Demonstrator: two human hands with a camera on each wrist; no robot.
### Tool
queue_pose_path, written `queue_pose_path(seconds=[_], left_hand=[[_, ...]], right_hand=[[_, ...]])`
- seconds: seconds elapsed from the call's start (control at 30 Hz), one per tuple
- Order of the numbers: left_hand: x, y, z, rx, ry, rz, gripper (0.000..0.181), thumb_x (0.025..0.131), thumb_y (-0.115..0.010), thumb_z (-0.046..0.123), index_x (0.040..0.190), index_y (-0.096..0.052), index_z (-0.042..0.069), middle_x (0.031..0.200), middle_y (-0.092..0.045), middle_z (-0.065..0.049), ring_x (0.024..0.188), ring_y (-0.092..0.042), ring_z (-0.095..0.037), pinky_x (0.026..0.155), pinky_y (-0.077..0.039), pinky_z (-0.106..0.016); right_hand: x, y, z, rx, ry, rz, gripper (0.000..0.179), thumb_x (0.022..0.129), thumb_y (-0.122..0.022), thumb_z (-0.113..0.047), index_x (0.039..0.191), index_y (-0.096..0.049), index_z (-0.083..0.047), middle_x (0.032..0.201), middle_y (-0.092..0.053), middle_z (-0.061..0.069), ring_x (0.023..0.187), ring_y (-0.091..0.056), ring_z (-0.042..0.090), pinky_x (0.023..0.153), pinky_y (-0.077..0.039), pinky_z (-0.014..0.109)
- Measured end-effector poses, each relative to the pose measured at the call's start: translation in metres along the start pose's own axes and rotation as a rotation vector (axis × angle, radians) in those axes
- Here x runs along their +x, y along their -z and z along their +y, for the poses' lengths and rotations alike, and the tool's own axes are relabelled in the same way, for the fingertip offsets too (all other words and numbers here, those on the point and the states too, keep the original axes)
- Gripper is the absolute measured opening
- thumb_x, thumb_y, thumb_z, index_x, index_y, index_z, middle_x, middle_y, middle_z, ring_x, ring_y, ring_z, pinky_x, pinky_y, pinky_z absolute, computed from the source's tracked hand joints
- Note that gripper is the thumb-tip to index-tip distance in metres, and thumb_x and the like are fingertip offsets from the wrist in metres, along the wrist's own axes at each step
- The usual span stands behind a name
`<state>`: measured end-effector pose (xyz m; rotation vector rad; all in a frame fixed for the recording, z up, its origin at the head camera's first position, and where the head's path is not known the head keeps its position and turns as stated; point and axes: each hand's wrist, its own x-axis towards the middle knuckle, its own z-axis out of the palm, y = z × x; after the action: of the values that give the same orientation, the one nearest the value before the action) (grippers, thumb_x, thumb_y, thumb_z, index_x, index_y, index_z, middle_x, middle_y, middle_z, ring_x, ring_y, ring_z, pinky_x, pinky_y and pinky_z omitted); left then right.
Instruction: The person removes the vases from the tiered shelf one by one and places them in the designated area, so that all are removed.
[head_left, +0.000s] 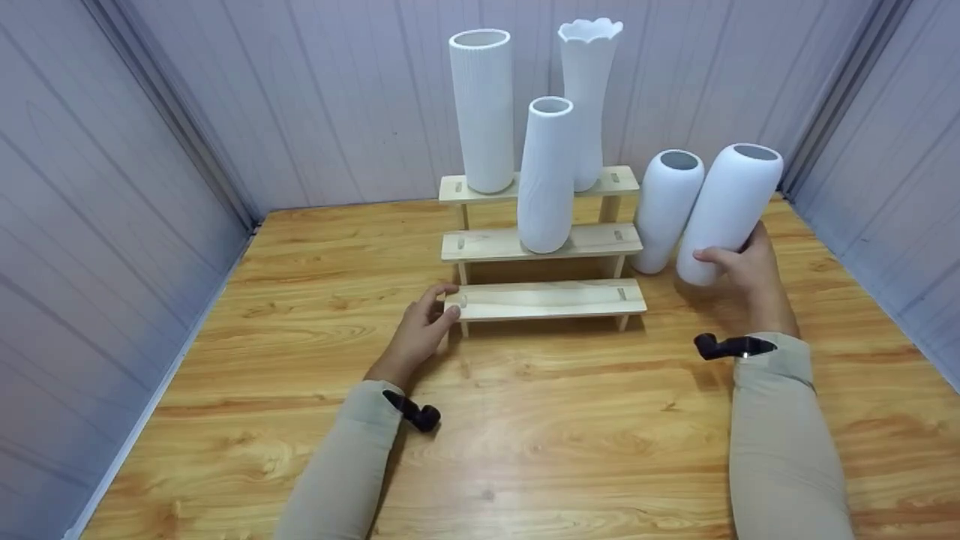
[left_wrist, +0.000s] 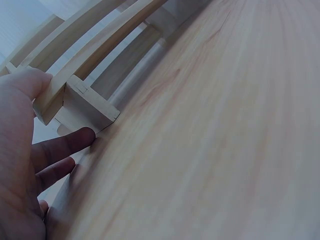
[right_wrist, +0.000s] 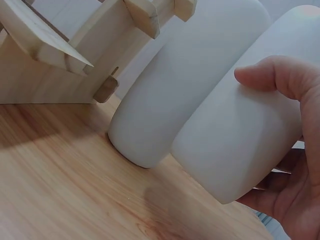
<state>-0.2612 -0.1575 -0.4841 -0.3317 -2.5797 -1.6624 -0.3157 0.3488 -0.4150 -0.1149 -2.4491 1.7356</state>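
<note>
My right hand [head_left: 750, 266] grips a smooth white vase [head_left: 731, 202] around its lower part, the thumb across its front. In the right wrist view, the held vase [right_wrist: 240, 135] is tilted, its base raised over the table and a shadow below. Close beside it, a second smooth white vase [head_left: 667, 214] stands on the table. My left hand [head_left: 420, 326] holds the left end of the lowest step of a wooden three-tier display stand [head_left: 547, 300], thumb and index finger at its corners. In the left wrist view, the other fingers [left_wrist: 62, 149] spread below the step.
On the stand's top step are a ribbed white vase [head_left: 484, 112] and a scalloped-rim white vase [head_left: 589, 82]. A tapered white vase [head_left: 546, 180] occupies the middle step. Panelled walls [head_left: 337, 97] enclose the wooden table [head_left: 562, 435] at the back and sides.
</note>
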Motion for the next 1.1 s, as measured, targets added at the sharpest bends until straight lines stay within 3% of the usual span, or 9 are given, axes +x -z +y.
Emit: queue_pose_path(seconds=[0.47,0.8,1.1], left_hand=[[0.001,0.001,-0.001,0.0,-0.005,-0.012,0.033,0.103,-0.06,0.021,0.135,-0.055,0.018,0.116,-0.07,-0.018,0.108,-0.068,-0.029,0.096,-0.049,-0.047],[0.0,0.001,0.001,0.025,0.007,-0.006,0.034,0.103,-0.06,0.023,0.136,-0.056,0.02,0.115,-0.071,-0.016,0.107,-0.066,-0.028,0.095,-0.049,-0.046],[0.0,0.001,0.0,-0.024,-0.038,-0.014,0.034,0.102,-0.06,0.016,0.135,-0.055,0.014,0.11,-0.072,-0.018,0.101,-0.069,-0.027,0.091,-0.051,-0.044]], right_hand=[[0.005,-0.006,0.014,0.039,-0.083,-0.012,0.104,0.088,-0.078,-0.018,0.162,-0.005,-0.012,0.166,-0.018,0.016,0.15,-0.022,0.033,0.121,-0.018,0.049],[0.006,-0.008,0.024,0.084,-0.082,0.003,0.105,0.086,-0.079,-0.012,0.162,-0.006,-0.012,0.165,-0.02,0.016,0.148,-0.024,0.03,0.122,-0.018,0.045],[0.007,-0.011,0.027,0.098,-0.087,0.022,0.107,0.085,-0.08,-0.013,0.162,-0.006,-0.014,0.166,-0.02,0.013,0.149,-0.024,0.029,0.122,-0.017,0.044]])
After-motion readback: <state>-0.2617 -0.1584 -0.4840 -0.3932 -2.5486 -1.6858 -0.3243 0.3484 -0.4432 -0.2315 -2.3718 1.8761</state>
